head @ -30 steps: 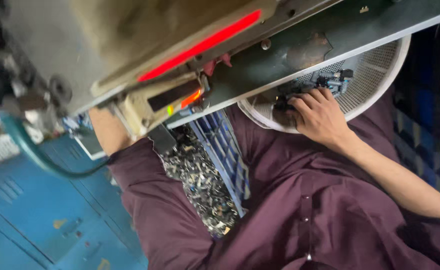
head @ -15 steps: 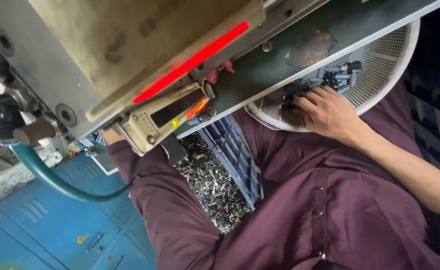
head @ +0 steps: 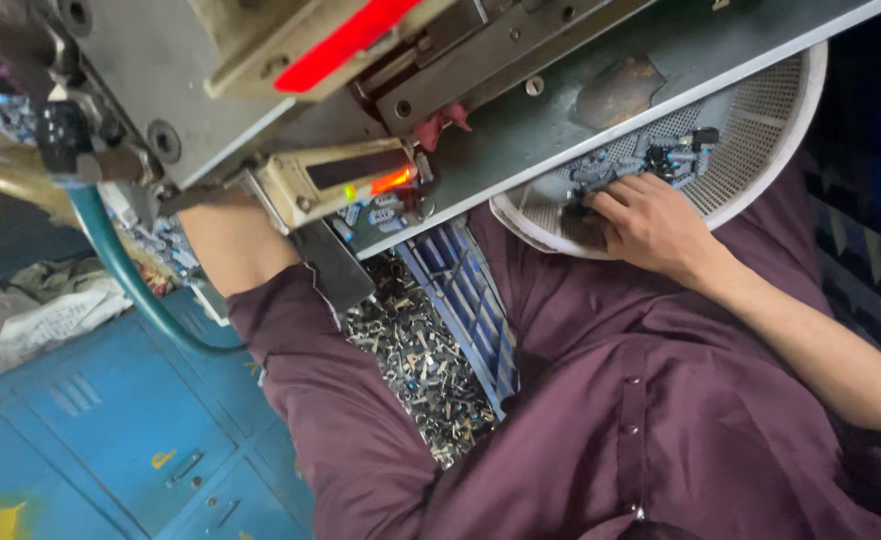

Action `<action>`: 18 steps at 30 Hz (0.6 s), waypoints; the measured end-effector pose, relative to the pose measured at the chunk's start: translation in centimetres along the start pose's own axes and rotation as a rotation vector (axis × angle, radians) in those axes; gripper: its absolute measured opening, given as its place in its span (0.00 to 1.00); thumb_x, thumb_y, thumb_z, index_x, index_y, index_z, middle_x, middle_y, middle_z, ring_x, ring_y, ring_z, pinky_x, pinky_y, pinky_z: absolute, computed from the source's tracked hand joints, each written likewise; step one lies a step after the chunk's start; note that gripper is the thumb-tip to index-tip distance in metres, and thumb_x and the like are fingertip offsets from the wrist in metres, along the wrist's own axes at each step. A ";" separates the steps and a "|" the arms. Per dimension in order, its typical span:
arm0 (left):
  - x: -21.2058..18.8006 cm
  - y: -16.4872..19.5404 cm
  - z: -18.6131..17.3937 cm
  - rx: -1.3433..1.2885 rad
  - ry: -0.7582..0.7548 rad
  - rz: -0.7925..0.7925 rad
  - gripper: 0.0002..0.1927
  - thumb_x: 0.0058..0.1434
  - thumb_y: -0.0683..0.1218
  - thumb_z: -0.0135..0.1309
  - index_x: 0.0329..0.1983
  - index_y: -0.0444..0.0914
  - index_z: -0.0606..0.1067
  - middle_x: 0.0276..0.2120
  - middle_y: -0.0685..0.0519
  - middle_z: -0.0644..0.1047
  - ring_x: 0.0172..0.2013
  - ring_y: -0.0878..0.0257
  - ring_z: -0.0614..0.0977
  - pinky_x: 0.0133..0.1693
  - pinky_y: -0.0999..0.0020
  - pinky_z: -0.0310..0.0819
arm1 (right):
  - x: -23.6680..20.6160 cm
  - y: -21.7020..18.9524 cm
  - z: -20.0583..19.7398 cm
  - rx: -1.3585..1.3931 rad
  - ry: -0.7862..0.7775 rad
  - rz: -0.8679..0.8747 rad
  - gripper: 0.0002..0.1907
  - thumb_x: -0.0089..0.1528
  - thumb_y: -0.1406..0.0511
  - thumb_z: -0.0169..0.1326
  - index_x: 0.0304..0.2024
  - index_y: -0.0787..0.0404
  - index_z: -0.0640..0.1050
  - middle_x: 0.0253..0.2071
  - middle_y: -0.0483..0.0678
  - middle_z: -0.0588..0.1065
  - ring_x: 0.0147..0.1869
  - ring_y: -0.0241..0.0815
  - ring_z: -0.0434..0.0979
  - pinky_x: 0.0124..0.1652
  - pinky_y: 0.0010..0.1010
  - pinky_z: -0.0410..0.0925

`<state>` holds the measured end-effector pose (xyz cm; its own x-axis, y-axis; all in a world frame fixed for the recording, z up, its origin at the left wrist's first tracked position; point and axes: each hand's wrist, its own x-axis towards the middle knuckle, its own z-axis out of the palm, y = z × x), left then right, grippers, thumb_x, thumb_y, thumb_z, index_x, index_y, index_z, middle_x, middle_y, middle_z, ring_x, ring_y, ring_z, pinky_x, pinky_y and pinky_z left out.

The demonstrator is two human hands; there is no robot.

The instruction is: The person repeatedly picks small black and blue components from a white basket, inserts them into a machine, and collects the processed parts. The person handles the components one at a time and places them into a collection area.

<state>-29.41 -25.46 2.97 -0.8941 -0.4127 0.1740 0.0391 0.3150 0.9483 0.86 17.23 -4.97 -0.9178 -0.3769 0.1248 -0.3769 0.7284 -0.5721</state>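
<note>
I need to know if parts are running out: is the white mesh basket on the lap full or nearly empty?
Nearly empty. The white mesh basket shows mostly bare mesh; a small cluster of parts lies by the right hand.

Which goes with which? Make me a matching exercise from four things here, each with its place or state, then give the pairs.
Things:
1. right hand
2. blue crate
3. hose
4. bar light

Place or state:
a. curves down from the machine at the left
b. glows red
c. rests among small parts in the white basket
d. holds a heap of small metal pieces

Pairs: 1-c, 2-d, 3-a, 4-b
</note>
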 end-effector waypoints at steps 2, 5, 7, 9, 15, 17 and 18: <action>-2.1 0.4 -1.3 -0.105 0.053 0.027 0.23 0.76 0.46 0.44 0.71 0.33 0.64 0.56 0.42 0.74 0.53 0.54 0.79 0.56 0.61 0.72 | 0.0 0.0 0.0 0.002 0.015 -0.028 0.16 0.52 0.69 0.60 0.43 0.61 0.78 0.38 0.48 0.76 0.45 0.49 0.77 0.47 0.37 0.68; -5.5 0.8 -2.6 -0.221 0.131 0.084 0.23 0.77 0.46 0.44 0.72 0.33 0.63 0.58 0.42 0.74 0.55 0.53 0.79 0.58 0.61 0.72 | 0.1 0.0 0.0 0.018 0.028 -0.053 0.16 0.52 0.69 0.59 0.43 0.61 0.78 0.39 0.49 0.77 0.47 0.50 0.77 0.49 0.38 0.67; -6.7 1.2 -3.6 -0.266 0.178 0.113 0.23 0.77 0.47 0.43 0.72 0.33 0.63 0.60 0.42 0.74 0.56 0.53 0.80 0.59 0.61 0.73 | 0.2 0.1 -0.2 0.037 0.016 -0.026 0.15 0.53 0.68 0.60 0.43 0.61 0.78 0.39 0.50 0.77 0.47 0.51 0.77 0.50 0.39 0.67; -7.2 1.9 -5.1 -0.298 0.229 0.156 0.23 0.78 0.47 0.43 0.72 0.33 0.63 0.61 0.42 0.74 0.58 0.52 0.80 0.61 0.60 0.73 | 0.5 0.1 -0.4 0.059 -0.004 0.025 0.13 0.56 0.66 0.62 0.42 0.61 0.77 0.38 0.51 0.76 0.47 0.52 0.76 0.49 0.40 0.66; -15.2 6.0 -2.8 -0.075 0.327 0.582 0.10 0.85 0.45 0.41 0.56 0.32 0.64 0.47 0.47 0.68 0.45 0.61 0.70 0.48 0.64 0.60 | 1.4 -0.8 -3.1 0.106 0.108 0.022 0.15 0.58 0.67 0.62 0.47 0.63 0.77 0.44 0.54 0.77 0.51 0.55 0.77 0.52 0.43 0.66; -21.2 8.0 1.2 -0.578 0.727 -0.062 0.09 0.62 0.40 0.44 0.45 0.38 0.68 0.27 0.55 0.69 0.25 0.69 0.67 0.27 0.73 0.56 | 1.5 -1.7 -4.7 0.288 0.148 0.021 0.16 0.59 0.68 0.63 0.49 0.64 0.77 0.47 0.55 0.78 0.52 0.55 0.77 0.52 0.41 0.68; -24.9 9.0 3.4 -0.440 0.566 0.178 0.07 0.71 0.47 0.47 0.42 0.38 0.68 0.23 0.56 0.63 0.21 0.72 0.60 0.22 0.73 0.53 | 1.6 -2.1 -5.6 0.375 0.174 0.016 0.16 0.60 0.69 0.64 0.49 0.65 0.77 0.49 0.56 0.79 0.53 0.55 0.77 0.52 0.41 0.68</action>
<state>-8.32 -9.40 6.30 -0.4948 -0.8028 0.3328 0.4441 0.0955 0.8909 -0.50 18.28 0.99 -0.9427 -0.2412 0.2304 -0.3203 0.4620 -0.8270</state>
